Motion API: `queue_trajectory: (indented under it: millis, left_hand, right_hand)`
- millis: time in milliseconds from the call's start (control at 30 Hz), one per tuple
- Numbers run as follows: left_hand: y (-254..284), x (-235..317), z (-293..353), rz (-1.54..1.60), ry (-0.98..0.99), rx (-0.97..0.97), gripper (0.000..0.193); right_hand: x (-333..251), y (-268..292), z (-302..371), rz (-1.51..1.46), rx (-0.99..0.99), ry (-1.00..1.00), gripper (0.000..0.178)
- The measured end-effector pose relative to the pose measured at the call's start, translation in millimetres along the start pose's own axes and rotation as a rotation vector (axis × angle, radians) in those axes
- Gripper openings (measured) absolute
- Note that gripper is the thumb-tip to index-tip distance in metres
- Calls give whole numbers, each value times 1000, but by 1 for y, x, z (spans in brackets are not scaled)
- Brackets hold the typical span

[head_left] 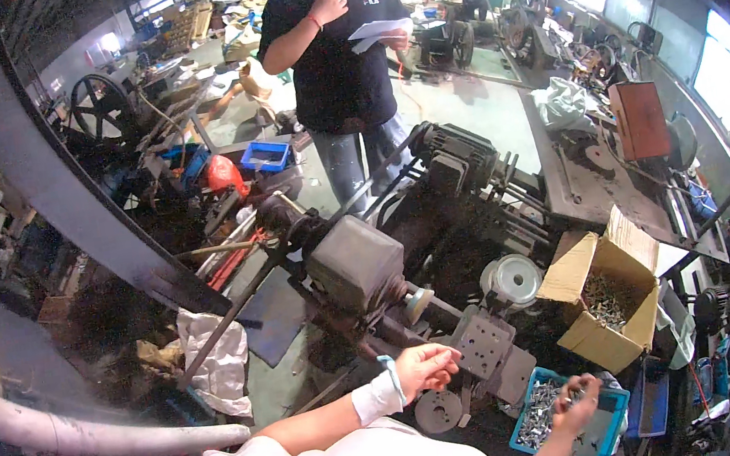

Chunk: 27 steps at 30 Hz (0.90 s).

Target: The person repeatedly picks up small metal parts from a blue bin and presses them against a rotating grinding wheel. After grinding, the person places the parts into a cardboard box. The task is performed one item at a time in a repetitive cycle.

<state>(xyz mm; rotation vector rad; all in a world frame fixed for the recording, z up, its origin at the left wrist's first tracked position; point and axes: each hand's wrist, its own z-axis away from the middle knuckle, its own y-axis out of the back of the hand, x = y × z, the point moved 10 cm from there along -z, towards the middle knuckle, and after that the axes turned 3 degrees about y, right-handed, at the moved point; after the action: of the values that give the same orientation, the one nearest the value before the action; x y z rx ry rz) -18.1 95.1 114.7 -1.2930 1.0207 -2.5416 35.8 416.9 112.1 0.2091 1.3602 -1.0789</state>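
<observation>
My left hand, with a pale band and a white cuff at the wrist, is closed beside the machine's drilled metal plate. Its fingertips are pinched together, and whatever they may hold is too small to make out. Over a turquoise tray, my right hand curls round a few small shiny metal parts. Many more loose metal parts lie in the tray's left side. The grey machine head and its shaft stand just beyond my left hand.
An open cardboard box of small metal parts stands right of the machine, near a round metal wheel. Across the machine, a person in a black shirt holds white papers. A grey post rises at the left.
</observation>
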Motion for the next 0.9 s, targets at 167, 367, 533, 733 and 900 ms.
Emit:
queue_trajectory:
  millis: [167, 367, 533, 733, 900]
  left_hand:
    - [-15, -35, -20, 237, 281, -89, 51]
    - [-4, -19, -11, 599, 221, -297, 47]
    - [19, -22, 4, 688, 278, -314, 41]
    - [38, -26, 8, 721, 300, -305, 35]
    - [56, -28, 13, 767, 309, -308, 30]
  right_hand:
    - [5, -170, 113, 374, -438, 522, 11]
    - [59, -249, 208, 799, -818, 989, 17]
    - [64, -262, 236, 791, -862, 1126, 22]
    - [76, -277, 259, 830, -942, 1145, 20]
    - [83, -281, 262, 825, -982, 1092, 17]
